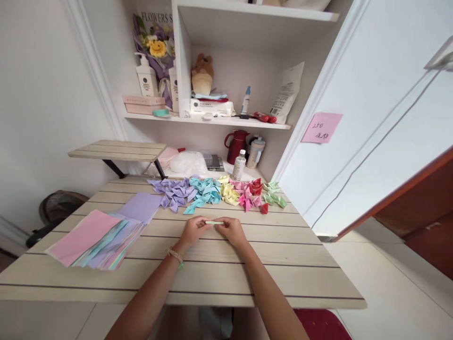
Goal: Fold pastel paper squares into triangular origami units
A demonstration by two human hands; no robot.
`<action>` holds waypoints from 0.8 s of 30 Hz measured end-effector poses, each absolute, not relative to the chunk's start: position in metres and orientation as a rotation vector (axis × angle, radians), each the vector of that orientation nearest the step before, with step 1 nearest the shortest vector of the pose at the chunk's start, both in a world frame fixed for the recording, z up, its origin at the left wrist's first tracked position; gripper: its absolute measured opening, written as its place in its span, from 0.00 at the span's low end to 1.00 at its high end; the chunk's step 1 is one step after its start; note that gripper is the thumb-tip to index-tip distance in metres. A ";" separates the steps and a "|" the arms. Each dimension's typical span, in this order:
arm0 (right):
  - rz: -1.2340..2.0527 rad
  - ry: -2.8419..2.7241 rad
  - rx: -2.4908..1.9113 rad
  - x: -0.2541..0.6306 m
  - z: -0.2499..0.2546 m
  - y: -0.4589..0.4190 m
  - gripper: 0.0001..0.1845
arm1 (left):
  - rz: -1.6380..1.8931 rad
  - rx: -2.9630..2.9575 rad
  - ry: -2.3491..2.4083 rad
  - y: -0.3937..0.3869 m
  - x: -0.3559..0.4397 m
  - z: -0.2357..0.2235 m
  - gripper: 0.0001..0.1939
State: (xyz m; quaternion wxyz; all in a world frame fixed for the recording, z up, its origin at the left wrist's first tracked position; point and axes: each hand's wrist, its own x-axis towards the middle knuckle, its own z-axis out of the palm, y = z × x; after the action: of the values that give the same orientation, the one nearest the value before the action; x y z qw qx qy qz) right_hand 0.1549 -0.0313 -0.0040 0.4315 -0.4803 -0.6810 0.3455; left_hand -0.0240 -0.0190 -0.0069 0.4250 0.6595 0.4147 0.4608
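Note:
Between my two hands is a narrow folded piece of pale green paper (214, 222), seen nearly edge-on above the slatted table (283, 264). My left hand (194, 230) pinches its left end, and my right hand (231, 230) pinches its right end. Just beyond my hands lie folded paper pieces grouped by colour: purple (175, 191), blue (205, 191), yellow (230, 193), pink (247, 191), red (256, 186) and green (274, 196). A fanned stack of coloured paper sheets (88, 236) rests to the left, pink on top, with a purple sheet (141, 207) at its far end.
A small raised wooden shelf (120, 150) stands at the table's back left. Behind the paper pieces are a clear bottle (239, 165), a dark red jug (237, 147) and a pale tumbler (256, 152). White shelving (212, 120) rises above. A pink note (322, 127) hangs on the right.

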 end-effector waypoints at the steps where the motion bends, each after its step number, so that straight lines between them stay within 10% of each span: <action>1: 0.862 -1.714 -1.192 0.155 -0.003 -0.032 0.14 | 1.162 1.657 1.035 -0.019 -0.024 -0.007 0.11; 24: 1.082 -1.636 -1.045 0.154 0.003 -0.035 0.17 | 1.119 1.534 0.978 -0.023 -0.023 0.001 0.11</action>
State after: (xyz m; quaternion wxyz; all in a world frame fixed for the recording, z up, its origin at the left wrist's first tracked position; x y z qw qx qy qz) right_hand 0.1540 -0.0349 0.0033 0.4437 -0.4214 -0.6597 0.4364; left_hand -0.0233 -0.0225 0.0009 0.4820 0.6293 0.4013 0.4589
